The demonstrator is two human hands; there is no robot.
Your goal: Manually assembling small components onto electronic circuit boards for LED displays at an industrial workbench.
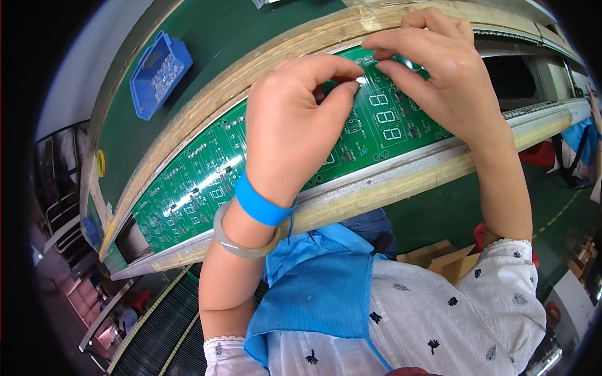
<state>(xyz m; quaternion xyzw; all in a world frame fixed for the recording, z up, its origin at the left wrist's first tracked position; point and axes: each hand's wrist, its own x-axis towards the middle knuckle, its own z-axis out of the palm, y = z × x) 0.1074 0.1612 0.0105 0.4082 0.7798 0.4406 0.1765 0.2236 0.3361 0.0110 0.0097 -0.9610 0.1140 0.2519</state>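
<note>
A long green circuit board [370, 150] with white digit outlines and small soldered parts lies under both my hands. My left hand [291, 106] is closed over its far middle part, thumb and index finger pinched. At their tips shows a small shiny pale piece [360, 80], too small to name. My right hand [439, 69] reaches over the board's far edge just to the right, its thumb and fingertips drawn close together. Whatever is between those fingertips cannot be made out. The two hands' fingertips are near each other but apart.
A blue bin [160, 75] with many small clear parts stands on the green bench at the far left. A yellow tape ring [101, 162] lies left of it. Wooden rails [263, 59] run along the board. Below the near rail is an opened cardboard box [439, 260].
</note>
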